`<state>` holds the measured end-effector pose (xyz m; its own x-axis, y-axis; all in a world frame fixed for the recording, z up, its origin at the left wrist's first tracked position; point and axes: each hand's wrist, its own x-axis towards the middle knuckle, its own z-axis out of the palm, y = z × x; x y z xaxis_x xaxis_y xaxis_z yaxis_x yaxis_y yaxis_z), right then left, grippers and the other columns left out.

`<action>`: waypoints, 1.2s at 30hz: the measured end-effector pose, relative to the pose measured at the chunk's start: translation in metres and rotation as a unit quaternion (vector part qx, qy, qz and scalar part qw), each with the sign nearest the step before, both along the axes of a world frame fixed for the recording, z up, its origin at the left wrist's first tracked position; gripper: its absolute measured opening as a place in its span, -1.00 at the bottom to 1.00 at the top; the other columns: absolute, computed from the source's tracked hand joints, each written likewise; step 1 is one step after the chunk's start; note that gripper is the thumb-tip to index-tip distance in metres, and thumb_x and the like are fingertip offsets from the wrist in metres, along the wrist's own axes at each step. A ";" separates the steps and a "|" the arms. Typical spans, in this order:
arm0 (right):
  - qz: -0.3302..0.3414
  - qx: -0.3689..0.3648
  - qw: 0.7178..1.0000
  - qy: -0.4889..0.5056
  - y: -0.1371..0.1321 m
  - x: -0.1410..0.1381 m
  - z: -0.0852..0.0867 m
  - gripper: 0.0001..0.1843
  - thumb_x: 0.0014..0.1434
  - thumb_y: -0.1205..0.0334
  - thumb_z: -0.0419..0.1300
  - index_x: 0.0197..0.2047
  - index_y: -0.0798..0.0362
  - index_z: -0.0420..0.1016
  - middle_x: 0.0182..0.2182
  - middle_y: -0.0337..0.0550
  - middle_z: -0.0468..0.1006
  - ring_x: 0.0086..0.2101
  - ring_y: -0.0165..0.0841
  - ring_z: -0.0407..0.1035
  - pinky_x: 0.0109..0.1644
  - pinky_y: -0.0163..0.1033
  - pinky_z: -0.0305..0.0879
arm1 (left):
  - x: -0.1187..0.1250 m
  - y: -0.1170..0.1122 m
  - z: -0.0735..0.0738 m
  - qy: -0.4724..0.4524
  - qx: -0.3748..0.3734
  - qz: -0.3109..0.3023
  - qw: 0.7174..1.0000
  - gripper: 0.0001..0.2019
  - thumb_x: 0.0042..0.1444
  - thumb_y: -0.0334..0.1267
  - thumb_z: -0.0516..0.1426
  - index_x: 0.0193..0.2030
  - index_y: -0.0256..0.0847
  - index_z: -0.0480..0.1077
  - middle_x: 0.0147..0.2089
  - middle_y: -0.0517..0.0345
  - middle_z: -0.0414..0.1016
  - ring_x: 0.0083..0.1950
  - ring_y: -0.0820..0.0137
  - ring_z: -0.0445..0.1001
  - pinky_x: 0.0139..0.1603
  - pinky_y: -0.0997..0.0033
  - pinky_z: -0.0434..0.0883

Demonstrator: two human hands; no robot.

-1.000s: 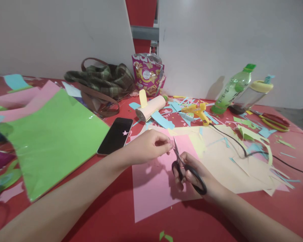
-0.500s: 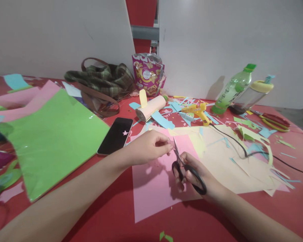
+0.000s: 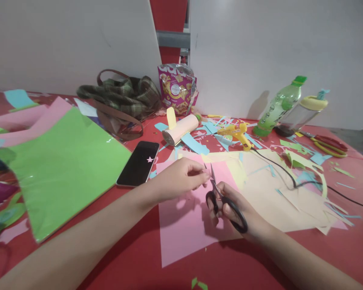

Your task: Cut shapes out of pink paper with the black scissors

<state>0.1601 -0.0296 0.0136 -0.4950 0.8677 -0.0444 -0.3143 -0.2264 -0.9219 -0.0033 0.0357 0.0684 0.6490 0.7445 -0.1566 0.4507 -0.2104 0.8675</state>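
Black-handled scissors [image 3: 234, 213] are in my right hand [image 3: 231, 201], its fingers through the loops. Their blades point away from me and stand slightly apart. My left hand [image 3: 189, 175] is closed in a pinch beside the blades, on a small bit of pink paper [image 3: 206, 184] mostly hidden by the fingers. Under both hands lies a pink paper sheet [image 3: 178, 237] on the red table. Left of it, a small pink star [image 3: 150, 159] rests on a black phone [image 3: 136, 167].
A paper-covered tube [image 3: 183, 128] with coloured fins lies behind my hands. A yellow glue gun [image 3: 237, 135] trails a black cord rightward across cream paper [image 3: 260, 201]. Green sheets [image 3: 69, 161] lie left. A green bottle [image 3: 281, 104], snack bag [image 3: 178, 88] and plaid bag [image 3: 124, 94] stand behind.
The scissor blades have opened a little wider. My left hand has shifted very slightly beside them; the rest looks the same.
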 end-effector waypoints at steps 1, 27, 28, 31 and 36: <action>-0.001 0.000 1.000 0.000 0.000 0.000 0.001 -0.66 -0.04 0.01 0.13 -0.41 0.04 0.06 -0.46 -0.25 0.24 -0.51 -0.49 0.21 -0.43 -0.31 0.14 | 0.001 -0.001 -0.001 -0.006 -0.009 0.001 1.000 -0.74 0.02 -0.20 -0.08 -0.58 -0.28 0.23 -0.59 0.26 0.18 -0.54 0.54 0.17 -0.53 0.55 0.13; -0.029 -0.001 0.999 0.015 -0.001 0.000 -0.007 -0.73 0.02 0.05 0.09 -0.36 0.03 0.10 -0.47 -0.22 0.30 -0.53 -0.46 0.22 -0.40 -0.27 0.12 | 0.019 -0.018 -0.021 -0.168 -0.054 0.111 0.978 -0.74 0.06 -0.26 -0.07 -0.60 -0.27 0.20 -0.62 0.32 0.16 -0.56 0.59 0.16 -0.51 0.59 0.15; -0.032 0.001 0.999 0.012 -0.001 0.000 -0.007 -0.73 0.02 0.05 0.09 -0.36 0.03 0.11 -0.47 -0.22 0.29 -0.53 -0.46 0.22 -0.41 -0.27 0.12 | 0.020 -0.018 -0.021 -0.176 -0.057 0.113 0.976 -0.73 0.06 -0.25 -0.07 -0.61 -0.27 0.19 -0.63 0.32 0.16 -0.56 0.59 0.17 -0.51 0.59 0.16; -0.039 0.006 0.999 0.009 0.000 -0.001 -0.007 -0.73 0.02 0.05 0.09 -0.36 0.03 0.10 -0.46 -0.23 0.28 -0.52 -0.47 0.24 -0.42 -0.28 0.14 | 0.021 -0.020 -0.022 -0.192 -0.063 0.122 0.972 -0.72 0.06 -0.24 -0.08 -0.63 -0.26 0.16 -0.65 0.31 0.19 -0.58 0.58 0.20 -0.53 0.58 0.18; -0.051 0.016 0.999 0.010 -0.001 -0.002 -0.007 -0.74 0.02 0.07 0.10 -0.38 0.03 0.10 -0.45 -0.26 0.25 -0.52 -0.48 0.26 -0.42 -0.29 0.16 | 0.023 -0.025 -0.025 -0.203 -0.082 0.136 0.966 -0.72 0.06 -0.21 -0.06 -0.62 -0.26 0.18 -0.67 0.31 0.24 -0.65 0.58 0.19 -0.62 0.57 0.14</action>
